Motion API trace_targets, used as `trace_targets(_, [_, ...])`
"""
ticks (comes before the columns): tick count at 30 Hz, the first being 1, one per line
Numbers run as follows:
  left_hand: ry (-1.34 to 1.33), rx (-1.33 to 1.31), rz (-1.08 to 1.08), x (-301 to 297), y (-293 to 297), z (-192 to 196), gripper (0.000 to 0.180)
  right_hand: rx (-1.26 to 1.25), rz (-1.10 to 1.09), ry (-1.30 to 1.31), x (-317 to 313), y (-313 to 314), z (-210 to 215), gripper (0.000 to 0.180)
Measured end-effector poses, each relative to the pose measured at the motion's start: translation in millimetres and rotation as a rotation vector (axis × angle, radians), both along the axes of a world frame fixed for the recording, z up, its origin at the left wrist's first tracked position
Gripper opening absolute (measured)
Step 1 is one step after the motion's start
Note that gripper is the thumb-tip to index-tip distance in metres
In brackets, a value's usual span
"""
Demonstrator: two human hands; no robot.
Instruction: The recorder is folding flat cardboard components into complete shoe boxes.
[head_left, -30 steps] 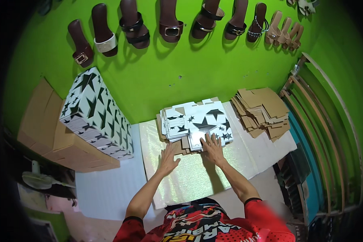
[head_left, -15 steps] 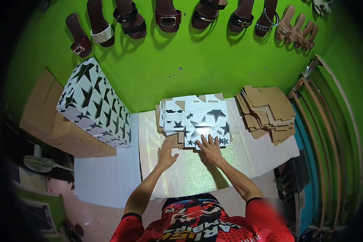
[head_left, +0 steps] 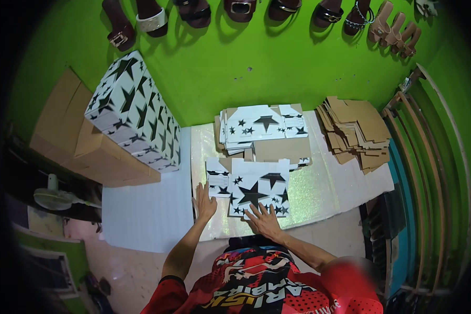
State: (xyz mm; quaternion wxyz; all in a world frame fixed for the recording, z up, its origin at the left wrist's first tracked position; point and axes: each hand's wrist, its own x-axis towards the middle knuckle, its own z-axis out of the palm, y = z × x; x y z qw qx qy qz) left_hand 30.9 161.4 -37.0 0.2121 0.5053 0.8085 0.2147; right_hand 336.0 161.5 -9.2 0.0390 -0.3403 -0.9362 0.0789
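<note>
Two hands rest flat on one unfolded box blank [head_left: 252, 189], a white card sheet printed with black stars, lying on the shiny mat [head_left: 319, 191] just in front of the person. The left hand [head_left: 204, 200] presses the sheet's left flap with its fingers spread and extended; the right hand [head_left: 265, 221] lies on the near edge, fingers also spread wide, nothing pinched. Just behind the sheet sits the stack of flat blanks [head_left: 261, 131] it matches (some show their brown backs), and to the right a separate pile of brown cardboard pieces [head_left: 356, 131]. A block of finished star-printed boxes [head_left: 136, 112] stands on plain cartons [head_left: 73, 141] to the left.

The risks look small but real. The mat seems glossy, so the sheet could slide under an uneven push and end up skewed. Pressure away from a crease line could bend the card in the wrong place. The stack behind is loosely squared; a nudge from the sheet's far edge could fan it out.
</note>
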Motion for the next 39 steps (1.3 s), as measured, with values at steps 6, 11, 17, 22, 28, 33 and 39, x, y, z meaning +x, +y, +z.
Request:
trace_targets(6, [-0.085, -0.133, 0.096, -18, -54, -8, 0.075, -0.049, 0.109, 0.055, -5, -67, -15, 0.050])
trace_targets(11, [-0.092, -0.164, 0.082, -38, -86, -16, 0.079, -0.247, 0.123, 0.101, -6, -75, 11, 0.050])
trace_targets(17, [-0.047, -0.240, -0.048, -27, -76, -11, 0.092, -0.135, -0.216, -0.003, -28, 27, 1, 0.100])
trace_targets(22, [-0.096, -0.275, -0.013, -27, -80, -12, 0.090, -0.182, -0.117, -0.194, -52, 66, 2, 0.125])
trace_targets(28, [-0.171, -0.262, 0.118, -33, -77, -3, 0.087, -0.051, -0.174, 0.013, -58, 65, -14, 0.110])
trace_targets(33, [-0.305, -0.178, 0.264, -54, -67, 13, 0.081, -0.230, -0.121, 0.096, -62, 86, 19, 0.047])
trace_targets(39, [-0.695, 0.118, 0.265, -90, -34, 50, 0.087, -0.230, 0.026, 0.239, -89, 92, 101, 0.034])
